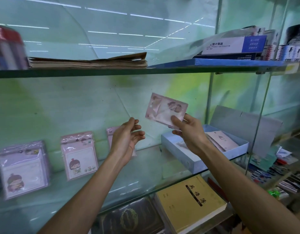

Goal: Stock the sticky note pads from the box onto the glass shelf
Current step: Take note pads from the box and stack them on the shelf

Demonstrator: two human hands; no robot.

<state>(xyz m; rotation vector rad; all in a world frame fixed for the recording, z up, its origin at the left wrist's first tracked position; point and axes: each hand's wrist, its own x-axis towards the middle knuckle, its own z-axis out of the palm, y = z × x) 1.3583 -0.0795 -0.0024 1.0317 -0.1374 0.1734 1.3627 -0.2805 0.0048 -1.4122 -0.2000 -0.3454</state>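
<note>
Both my bare arms reach forward and up. My right hand (189, 130) is raised, thumb lying on top and fingers curled beneath, pinching a sticky note pad (166, 109) by its lower edge. My left hand (127, 139) hangs just beside it, palm turned inward, fingers loosely spread and holding nothing.

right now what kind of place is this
Most likely a stationery shop. Packaged sticky note pads stand displayed on a glass shelf, boxed electronic calculators sit on the shelf above, and exercise books are stacked below.
</note>
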